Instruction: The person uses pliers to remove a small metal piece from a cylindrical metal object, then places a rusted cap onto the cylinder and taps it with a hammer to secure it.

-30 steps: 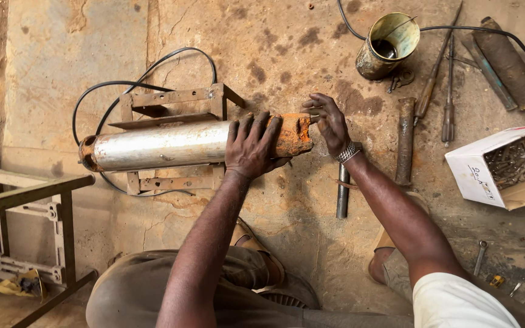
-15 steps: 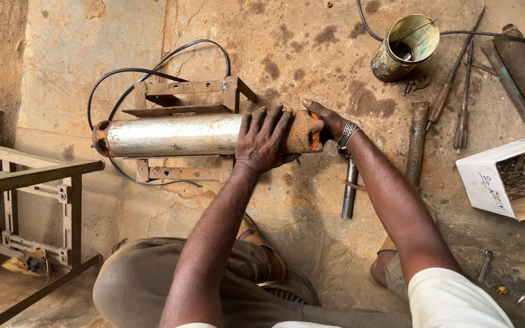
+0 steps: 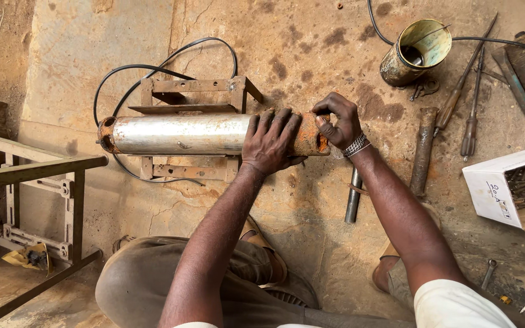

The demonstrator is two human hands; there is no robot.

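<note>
A long silver metal cylinder (image 3: 177,134) with rusty orange ends lies across a rusty metal frame (image 3: 195,91) on the concrete floor. My left hand (image 3: 270,141) lies palm down over its right part, fingers spread across the top. My right hand (image 3: 337,121) is curled around the rusty right end (image 3: 308,135), thumb and fingers at the end face. A metal bracelet sits on my right wrist. A black cable (image 3: 153,65) loops behind the cylinder and frame.
A dented tin can (image 3: 413,51) stands at the upper right, with screwdrivers (image 3: 470,115), a rusty chisel (image 3: 423,150) and other bars beside it. A white cardboard box (image 3: 508,188) of metal parts sits far right. A steel rod (image 3: 353,195) lies below my right wrist. A metal stand (image 3: 28,176) is at the left.
My right hand has shifted from resting above the rusty end to curling around the end face. My left hand has stayed on the cylinder.
</note>
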